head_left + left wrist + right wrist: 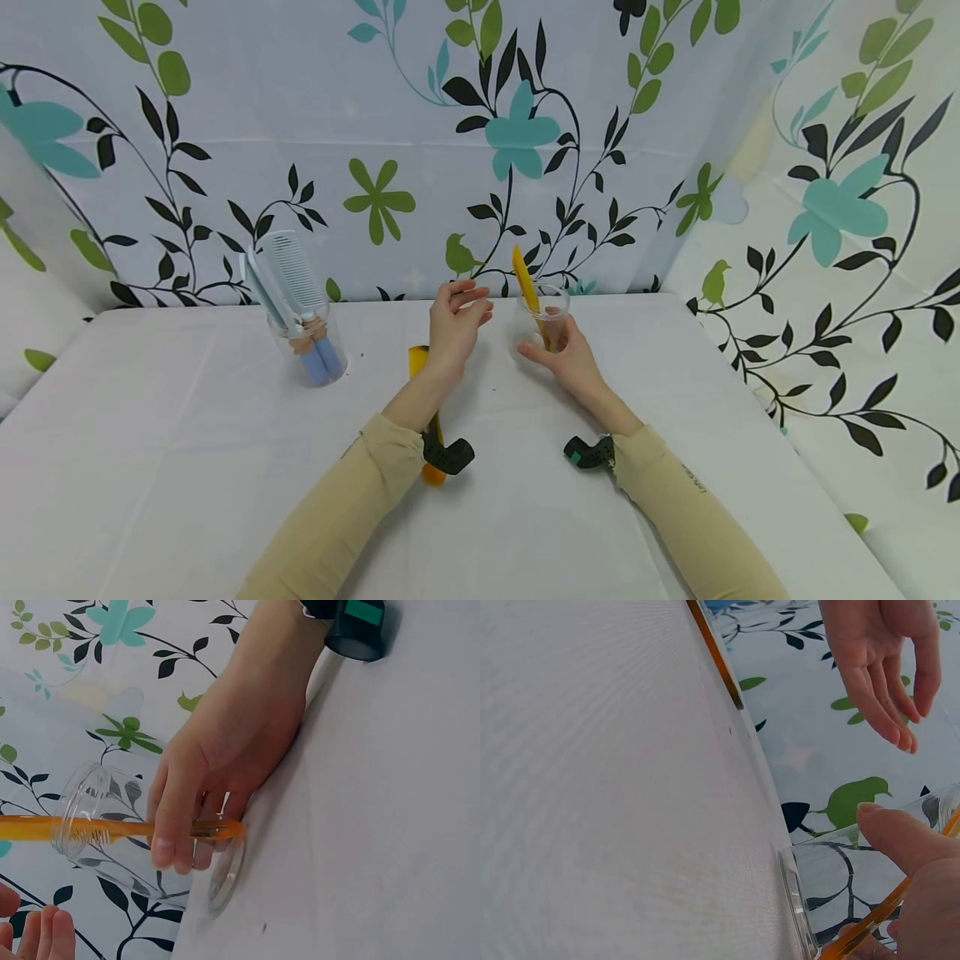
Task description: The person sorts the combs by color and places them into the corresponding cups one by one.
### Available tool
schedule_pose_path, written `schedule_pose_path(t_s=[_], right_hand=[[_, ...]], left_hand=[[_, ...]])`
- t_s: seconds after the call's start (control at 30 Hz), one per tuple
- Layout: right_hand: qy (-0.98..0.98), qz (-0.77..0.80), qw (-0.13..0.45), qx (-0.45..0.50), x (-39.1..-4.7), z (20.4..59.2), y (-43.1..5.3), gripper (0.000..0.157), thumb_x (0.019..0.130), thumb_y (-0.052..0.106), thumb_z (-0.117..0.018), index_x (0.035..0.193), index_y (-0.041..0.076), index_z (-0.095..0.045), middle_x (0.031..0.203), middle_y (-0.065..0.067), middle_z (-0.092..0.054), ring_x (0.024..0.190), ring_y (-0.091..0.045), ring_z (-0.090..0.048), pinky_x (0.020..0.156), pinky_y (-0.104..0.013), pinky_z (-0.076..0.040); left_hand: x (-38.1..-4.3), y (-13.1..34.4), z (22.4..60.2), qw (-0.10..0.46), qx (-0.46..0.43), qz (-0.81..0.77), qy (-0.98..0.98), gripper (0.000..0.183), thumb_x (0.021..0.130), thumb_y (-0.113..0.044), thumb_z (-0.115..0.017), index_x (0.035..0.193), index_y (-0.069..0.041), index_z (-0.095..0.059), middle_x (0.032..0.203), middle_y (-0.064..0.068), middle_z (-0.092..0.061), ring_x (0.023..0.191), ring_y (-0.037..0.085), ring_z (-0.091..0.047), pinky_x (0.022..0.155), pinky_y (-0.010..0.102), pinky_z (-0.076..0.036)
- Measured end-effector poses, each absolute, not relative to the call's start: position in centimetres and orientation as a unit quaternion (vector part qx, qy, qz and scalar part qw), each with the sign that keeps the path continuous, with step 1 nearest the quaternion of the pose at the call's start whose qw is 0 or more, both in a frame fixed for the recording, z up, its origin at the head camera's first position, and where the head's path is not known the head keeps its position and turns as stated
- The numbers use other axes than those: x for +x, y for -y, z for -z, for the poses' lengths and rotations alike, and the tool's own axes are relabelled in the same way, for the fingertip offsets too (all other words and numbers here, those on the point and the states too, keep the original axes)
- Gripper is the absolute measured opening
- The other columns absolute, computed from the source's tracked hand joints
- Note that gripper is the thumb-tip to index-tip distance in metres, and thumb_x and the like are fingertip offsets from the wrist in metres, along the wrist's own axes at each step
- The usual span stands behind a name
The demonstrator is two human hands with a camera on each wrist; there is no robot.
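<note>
My right hand (573, 362) holds a clear jar (557, 312) upright at the back of the white table, fingers round its side. A yellow-orange comb (527, 282) leans inside, its upper end sticking out above the rim; teeth show on the comb (91, 834) in the left wrist view. Left of the jar, my left hand (456, 323) is raised in the air with loosely bent fingers and holds nothing. Beneath my left forearm lies another yellow-orange item (418, 360), partly covered by the arm; its kind is hidden.
At the back left stands a second clear jar (330, 367), holding a light blue comb (294, 271) and other light blue handled items. A patterned cloth (300, 108) hangs just behind the table's far edge and along the right side. Each wrist carries a small black camera (588, 452).
</note>
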State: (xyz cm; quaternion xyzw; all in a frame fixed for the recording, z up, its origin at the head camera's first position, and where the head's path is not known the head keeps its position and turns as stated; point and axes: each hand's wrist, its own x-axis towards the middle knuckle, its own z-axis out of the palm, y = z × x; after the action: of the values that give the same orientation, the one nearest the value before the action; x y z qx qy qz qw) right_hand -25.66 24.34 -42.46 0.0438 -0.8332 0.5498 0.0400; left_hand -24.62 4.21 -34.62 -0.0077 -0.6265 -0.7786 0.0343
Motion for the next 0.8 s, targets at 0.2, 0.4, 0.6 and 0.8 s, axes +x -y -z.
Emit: schedule_pose_path(t_s=[0.2,0.4,0.6,0.8], right_hand=[[0.835,-0.546,0.041,0.045,-25.7,42.5,-24.3,0.079,0.085,0.038,-0.080,0.148,0.016,-0.037,0.146,-0.009,-0.048,0.141,-0.027,-0.041,0.123,-0.045,-0.029],[0.834,-0.549,0.040,0.041,-25.5,42.4,-24.3,0.079,0.083,0.041,-0.081,0.147,0.020,-0.039,0.145,-0.006,-0.049,0.140,-0.026,-0.042,0.122,-0.046,-0.031],[0.834,-0.549,0.034,0.042,-25.6,42.5,-24.4,0.080,0.084,0.040,-0.080,0.150,0.021,-0.037,0.148,-0.008,-0.047,0.143,-0.028,-0.039,0.123,-0.047,-0.029],[0.836,-0.546,0.024,0.042,-24.5,40.7,-23.8,0.080,0.088,0.028,-0.078,0.152,0.012,-0.033,0.149,-0.015,-0.045,0.144,-0.033,-0.038,0.123,-0.048,-0.028]], left_hand=[[-24.4,-3.4,35.7,0.032,0.003,0.778,0.627,0.039,0.097,-0.004,-0.059,0.134,0.000,-0.047,0.128,0.018,-0.063,0.096,0.022,-0.066,0.096,0.032,-0.058],[-24.5,-3.0,36.4,0.031,0.007,0.779,0.627,0.037,0.096,-0.003,-0.059,0.132,-0.001,-0.049,0.126,0.017,-0.064,0.093,0.020,-0.066,0.095,0.032,-0.058],[-24.5,-2.6,37.0,0.030,0.017,0.777,0.628,0.035,0.097,-0.002,-0.058,0.130,-0.002,-0.049,0.126,0.018,-0.064,0.100,0.028,-0.066,0.095,0.032,-0.058],[-24.5,-2.2,37.6,0.035,0.027,0.782,0.622,0.035,0.095,0.000,-0.058,0.130,0.000,-0.049,0.125,0.020,-0.064,0.108,0.038,-0.064,0.096,0.034,-0.058]])
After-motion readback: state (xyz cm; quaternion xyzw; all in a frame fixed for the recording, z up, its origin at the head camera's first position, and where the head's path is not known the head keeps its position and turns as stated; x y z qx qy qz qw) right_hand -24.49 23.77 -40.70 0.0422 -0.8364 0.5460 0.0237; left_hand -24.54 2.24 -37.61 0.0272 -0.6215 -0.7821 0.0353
